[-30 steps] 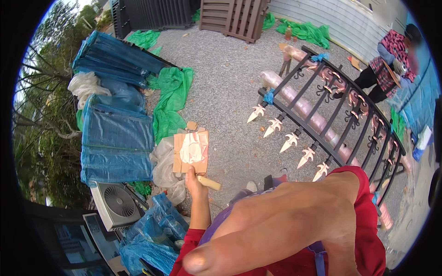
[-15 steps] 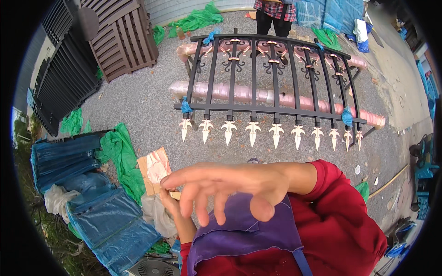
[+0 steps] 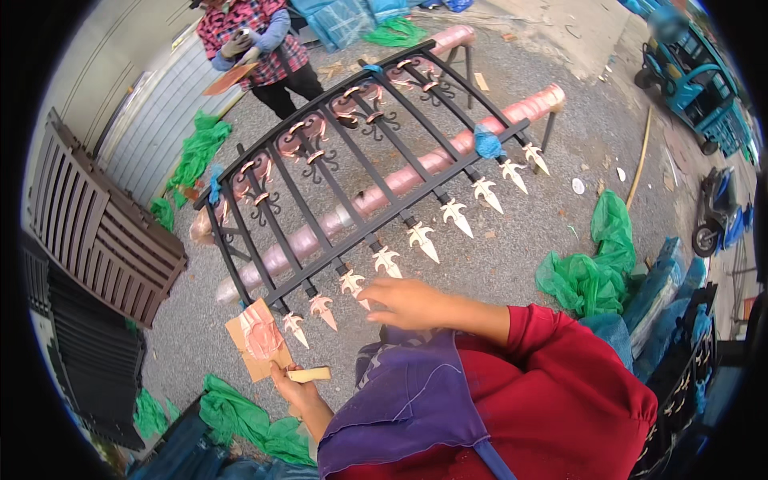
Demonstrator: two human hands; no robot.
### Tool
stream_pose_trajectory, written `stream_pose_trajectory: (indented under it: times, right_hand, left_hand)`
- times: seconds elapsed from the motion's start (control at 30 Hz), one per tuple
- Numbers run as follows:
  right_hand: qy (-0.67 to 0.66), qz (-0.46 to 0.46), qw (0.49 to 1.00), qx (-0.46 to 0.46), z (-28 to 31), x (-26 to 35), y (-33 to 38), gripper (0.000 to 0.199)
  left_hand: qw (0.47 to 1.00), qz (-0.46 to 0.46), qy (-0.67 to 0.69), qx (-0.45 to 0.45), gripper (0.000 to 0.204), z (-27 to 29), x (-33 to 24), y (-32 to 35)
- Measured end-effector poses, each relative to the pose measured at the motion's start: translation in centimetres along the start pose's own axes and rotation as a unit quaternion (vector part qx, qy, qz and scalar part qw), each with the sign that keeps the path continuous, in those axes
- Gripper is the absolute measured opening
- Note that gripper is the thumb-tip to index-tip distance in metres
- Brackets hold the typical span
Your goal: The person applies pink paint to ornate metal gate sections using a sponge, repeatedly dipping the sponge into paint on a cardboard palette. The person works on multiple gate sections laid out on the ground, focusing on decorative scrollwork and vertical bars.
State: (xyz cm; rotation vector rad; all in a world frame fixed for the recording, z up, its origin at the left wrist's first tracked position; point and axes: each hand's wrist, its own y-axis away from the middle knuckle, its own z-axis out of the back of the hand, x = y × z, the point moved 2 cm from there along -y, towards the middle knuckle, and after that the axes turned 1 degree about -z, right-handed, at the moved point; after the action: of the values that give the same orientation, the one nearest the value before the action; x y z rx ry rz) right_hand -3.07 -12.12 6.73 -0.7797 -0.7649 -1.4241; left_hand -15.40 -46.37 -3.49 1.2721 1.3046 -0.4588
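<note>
My left hand [image 3: 298, 394] grips a piece of brown cardboard [image 3: 250, 362] with a thick pink paste smeared on it. A cream-coloured flat handle [image 3: 310, 374] sticks out beside its fingers; its other end is hidden. My right hand [image 3: 412, 304] reaches over the near edge of a black metal fence panel [image 3: 344, 252], fingers apart and nothing visible in them. Its fingertips are at a pale pink spearhead finial [image 3: 352, 285]; whether they touch it I cannot tell. Similar finials [image 3: 422, 242] line this edge.
Pink-wrapped bars [image 3: 424, 168] on legs support the panel. Behind it stands a person [image 3: 276, 52] in a checked shirt and gloves, holding a brown board. Brown slatted panels [image 3: 112, 232] lean at left. Green netting [image 3: 588, 276] lies at right, near a parked scooter [image 3: 716, 212].
The view has swung right and turned, so the panel appears tilted. My right hand has moved out to the finials. My left hand keeps the cardboard, now beside the panel's left end.
</note>
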Motion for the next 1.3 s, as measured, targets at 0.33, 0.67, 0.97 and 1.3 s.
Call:
stream_pose_trajectory:
  times: [0.33,0.67,0.97,1.3]
  right_hand:
    - [0.088,-0.168,0.941,-0.281,1.1,-1.4,9.9,0.038]
    - [-0.013,-0.414,0.823,-0.389,-20.5,6.1,18.4,0.040]
    - [-0.009,-0.389,0.844,-0.369,-25.4,11.3,18.5,0.038]
    - [0.015,-0.351,0.853,-0.387,-27.8,12.8,24.3,0.039]
  left_hand:
    - [0.933,0.061,-0.156,0.318,0.037,-17.1,4.6,-3.3]
    - [0.786,0.148,-0.263,0.540,0.034,-19.8,8.0,0.8]
    - [0.734,0.209,-0.320,0.562,0.037,-13.6,9.4,1.8]
    - [0.752,0.173,-0.248,0.585,0.035,-9.5,8.4,4.6]
